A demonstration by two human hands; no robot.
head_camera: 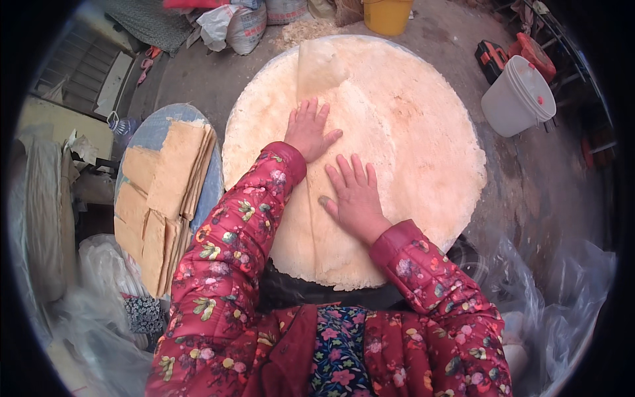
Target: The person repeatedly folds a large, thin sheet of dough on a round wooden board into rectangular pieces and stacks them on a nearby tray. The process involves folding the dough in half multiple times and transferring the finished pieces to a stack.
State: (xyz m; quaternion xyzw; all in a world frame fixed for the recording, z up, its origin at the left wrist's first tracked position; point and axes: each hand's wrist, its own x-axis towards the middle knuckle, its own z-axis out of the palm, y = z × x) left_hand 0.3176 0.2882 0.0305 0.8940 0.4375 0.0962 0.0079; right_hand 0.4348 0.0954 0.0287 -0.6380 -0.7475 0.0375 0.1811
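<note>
Before me lies a large round, thin flatbread-like sheet point(421, 149), pale tan with ragged edges, on a round surface whose rim barely shows. My left hand point(310, 130) rests palm down near its middle, fingers apart, just below a smoother, translucent raised flap point(320, 69). Lower and to the right, my right hand point(354, 198) also lies flat on the sheet with spread fingers and a dark mark on the thumb tip. A long crease runs down the sheet between my left wrist and my right hand. Neither hand grips anything.
Folded tan sheets point(173, 168) are stacked on a blue round board point(149, 131) at left. A white bucket point(513, 99) and a black-and-red case point(491, 59) stand at right. Behind are a yellow bucket point(387, 15), sacks point(247, 30) and crumbs. Clear plastic point(560, 297) lies at lower right.
</note>
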